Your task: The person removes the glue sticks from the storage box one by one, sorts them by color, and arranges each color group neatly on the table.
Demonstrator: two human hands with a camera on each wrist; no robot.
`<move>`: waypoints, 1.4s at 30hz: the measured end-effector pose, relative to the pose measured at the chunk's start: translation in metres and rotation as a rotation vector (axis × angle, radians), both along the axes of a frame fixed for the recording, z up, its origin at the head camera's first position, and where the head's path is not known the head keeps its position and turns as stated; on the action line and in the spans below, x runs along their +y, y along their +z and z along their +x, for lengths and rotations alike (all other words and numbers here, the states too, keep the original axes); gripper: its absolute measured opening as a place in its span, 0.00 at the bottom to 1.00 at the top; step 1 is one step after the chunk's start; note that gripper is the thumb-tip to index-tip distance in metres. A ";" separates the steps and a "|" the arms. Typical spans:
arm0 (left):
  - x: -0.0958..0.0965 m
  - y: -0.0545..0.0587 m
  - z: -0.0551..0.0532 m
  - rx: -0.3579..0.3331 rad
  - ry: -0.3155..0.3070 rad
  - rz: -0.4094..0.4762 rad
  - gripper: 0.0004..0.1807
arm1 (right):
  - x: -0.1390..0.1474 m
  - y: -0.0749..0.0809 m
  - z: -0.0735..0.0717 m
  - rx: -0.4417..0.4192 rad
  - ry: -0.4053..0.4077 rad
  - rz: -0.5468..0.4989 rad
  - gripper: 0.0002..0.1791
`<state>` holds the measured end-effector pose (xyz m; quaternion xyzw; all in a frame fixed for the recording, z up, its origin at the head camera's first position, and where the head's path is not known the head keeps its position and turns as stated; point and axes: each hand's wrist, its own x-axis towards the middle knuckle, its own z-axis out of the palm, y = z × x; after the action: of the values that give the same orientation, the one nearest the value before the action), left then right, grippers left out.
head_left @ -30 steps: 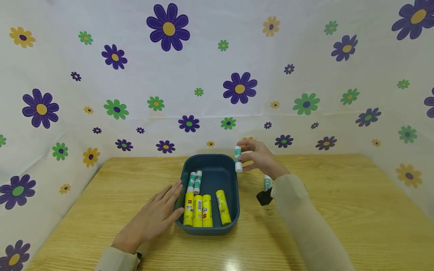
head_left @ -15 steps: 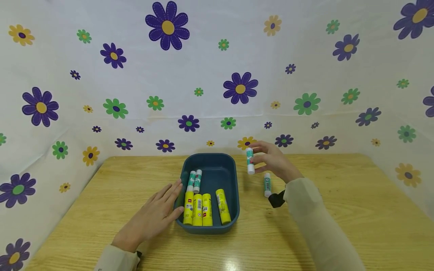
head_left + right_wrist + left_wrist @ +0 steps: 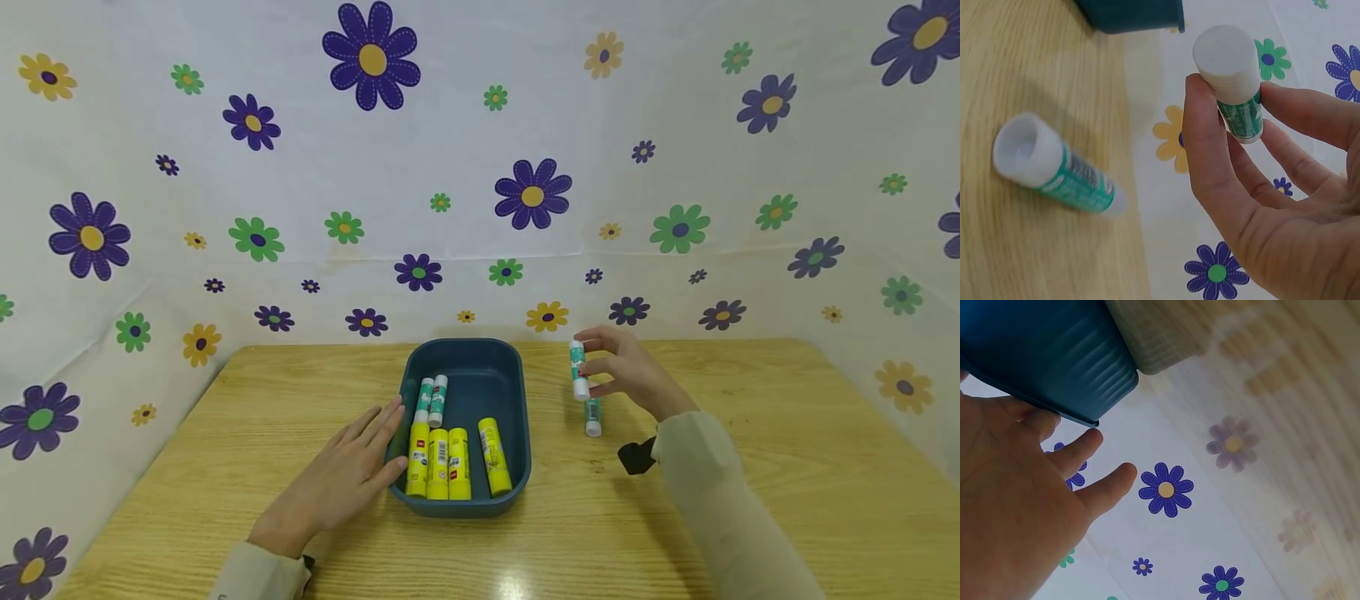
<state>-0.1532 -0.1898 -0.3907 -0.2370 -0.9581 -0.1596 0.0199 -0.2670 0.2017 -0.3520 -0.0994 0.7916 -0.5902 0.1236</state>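
Note:
My right hand (image 3: 630, 371) pinches a white-and-green glue stick (image 3: 1239, 87) between thumb and fingers, raised over the table to the right of the bin. Just below it, a second white-and-green glue stick (image 3: 1072, 172) lies on the wood, partly hidden in the head view. My left hand (image 3: 337, 479) has its fingers extended and touches the left rim of the dark blue bin (image 3: 517, 400). Inside the bin, two small green-and-white glue sticks (image 3: 438, 402) lie at the left. Several larger yellow glue sticks (image 3: 459, 465) lie toward the near end.
The wooden table (image 3: 750, 467) extends to both sides of the bin. Behind it hangs a white flower-print sheet (image 3: 450, 150), which also covers the sides. A black strap end (image 3: 637, 457) sticks out by the right sleeve.
My right hand has moved rightward and slightly down with the glue stick, from the bin's right rim to over the one lying on the table. The left hand stays put.

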 end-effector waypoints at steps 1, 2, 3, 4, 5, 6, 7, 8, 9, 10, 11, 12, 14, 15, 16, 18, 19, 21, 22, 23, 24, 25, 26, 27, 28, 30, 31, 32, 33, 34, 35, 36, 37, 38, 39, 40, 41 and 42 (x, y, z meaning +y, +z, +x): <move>0.000 0.000 0.000 -0.001 -0.001 0.001 0.37 | 0.002 -0.001 0.001 -0.001 -0.001 0.005 0.31; 0.000 0.000 0.000 -0.001 -0.003 0.001 0.37 | 0.005 -0.003 0.001 -0.003 -0.003 0.005 0.31; 0.000 0.000 0.000 0.000 -0.003 0.001 0.37 | 0.007 -0.004 0.001 -0.008 -0.005 0.004 0.31; 0.000 0.000 0.000 0.000 -0.003 0.002 0.37 | 0.009 -0.005 0.002 -0.010 -0.006 0.007 0.32; 0.000 -0.001 0.000 0.000 -0.004 0.001 0.37 | 0.011 -0.006 0.003 -0.013 -0.008 0.012 0.32; 0.000 -0.001 0.000 -0.002 -0.003 0.002 0.37 | 0.013 -0.007 0.003 -0.016 -0.007 0.016 0.32; 0.000 -0.001 0.000 -0.003 -0.003 0.001 0.37 | 0.015 -0.008 0.003 -0.017 -0.005 0.017 0.32; 0.000 -0.001 0.000 -0.001 -0.004 0.000 0.37 | 0.017 -0.008 0.004 -0.019 -0.005 0.020 0.33; 0.000 -0.001 0.000 -0.001 -0.004 -0.002 0.37 | 0.019 -0.009 0.005 -0.019 -0.004 0.027 0.33; 0.000 -0.001 0.000 0.000 -0.004 -0.001 0.37 | 0.020 -0.010 0.006 -0.021 -0.006 0.035 0.33; 0.000 -0.002 0.000 0.001 -0.005 -0.002 0.37 | 0.022 -0.011 0.006 -0.023 -0.006 0.037 0.33; 0.000 -0.001 0.000 0.003 -0.006 -0.002 0.37 | 0.023 -0.011 0.007 -0.023 -0.009 0.042 0.33; 0.000 -0.001 0.000 0.007 -0.006 -0.004 0.37 | 0.026 -0.013 0.008 -0.024 -0.011 0.051 0.33; 0.000 -0.001 0.000 0.007 -0.006 -0.003 0.37 | 0.027 -0.014 0.009 -0.025 -0.013 0.052 0.33; 0.000 -0.001 0.000 0.007 -0.005 -0.004 0.37 | 0.027 -0.014 0.009 -0.028 -0.018 0.056 0.33; 0.000 -0.001 0.000 0.010 -0.004 -0.005 0.37 | 0.028 -0.016 0.009 -0.028 -0.024 0.066 0.32; 0.000 -0.002 0.000 0.010 -0.003 -0.005 0.37 | 0.029 -0.016 0.010 -0.029 -0.026 0.074 0.32; 0.000 -0.001 0.000 0.014 -0.003 -0.002 0.37 | 0.030 -0.018 0.010 -0.036 -0.039 0.083 0.31; -0.001 -0.001 0.000 0.014 -0.003 -0.002 0.37 | 0.030 -0.018 0.010 -0.038 -0.044 0.089 0.31; -0.001 -0.001 0.001 0.016 -0.002 -0.002 0.37 | 0.031 -0.018 0.011 -0.040 -0.047 0.090 0.31; -0.001 -0.001 0.001 0.016 -0.002 -0.002 0.37 | 0.032 -0.019 0.011 -0.044 -0.052 0.091 0.31; -0.001 -0.001 0.000 0.016 -0.002 0.000 0.37 | 0.032 -0.019 0.011 -0.048 -0.056 0.092 0.31; -0.001 -0.001 0.000 0.016 -0.003 0.000 0.37 | 0.033 -0.020 0.011 -0.054 -0.062 0.091 0.31; -0.001 -0.002 0.000 0.013 0.000 -0.002 0.37 | 0.033 -0.020 0.012 -0.056 -0.063 0.093 0.31; -0.001 -0.002 0.000 0.014 0.000 -0.001 0.37 | 0.034 -0.021 0.012 -0.058 -0.066 0.095 0.31; -0.001 -0.002 0.000 0.014 -0.001 0.000 0.37 | 0.035 -0.023 0.013 -0.060 -0.070 0.100 0.31; -0.001 -0.002 0.000 0.014 0.000 -0.001 0.37 | 0.035 -0.024 0.013 -0.061 -0.070 0.104 0.31; -0.001 -0.002 0.000 0.015 -0.001 -0.002 0.37 | 0.035 -0.024 0.013 -0.061 -0.073 0.106 0.31; -0.001 -0.002 0.000 0.015 -0.001 -0.003 0.37 | 0.035 -0.026 0.013 -0.059 -0.072 0.117 0.30; -0.001 -0.003 0.000 0.015 -0.001 -0.004 0.37 | 0.035 -0.027 0.013 -0.061 -0.076 0.124 0.30; -0.001 -0.003 -0.001 0.014 0.000 -0.004 0.37 | 0.035 -0.028 0.014 -0.063 -0.077 0.133 0.30; -0.001 -0.003 -0.001 0.014 -0.001 -0.004 0.38 | 0.035 -0.028 0.014 -0.068 -0.081 0.145 0.30; -0.001 -0.003 -0.001 0.013 -0.001 -0.005 0.38 | 0.035 -0.029 0.014 -0.068 -0.081 0.159 0.30; -0.001 -0.003 -0.001 0.015 -0.001 -0.005 0.38 | 0.035 -0.030 0.014 -0.074 -0.082 0.171 0.30; -0.001 -0.002 -0.001 0.015 -0.001 -0.006 0.38 | 0.035 -0.031 0.014 -0.078 -0.082 0.185 0.30; -0.001 -0.002 -0.001 0.016 -0.001 -0.005 0.38 | 0.035 -0.032 0.014 -0.083 -0.084 0.191 0.30; -0.001 -0.002 -0.001 0.017 -0.002 -0.004 0.38 | 0.035 -0.032 0.014 -0.085 -0.083 0.197 0.30; -0.001 -0.002 -0.001 0.017 -0.002 -0.004 0.38 | 0.035 -0.033 0.014 -0.089 -0.084 0.203 0.30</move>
<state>-0.1539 -0.1903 -0.3930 -0.2394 -0.9580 -0.1557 0.0276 -0.2532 0.2363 -0.3851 -0.0267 0.8445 -0.5154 0.1432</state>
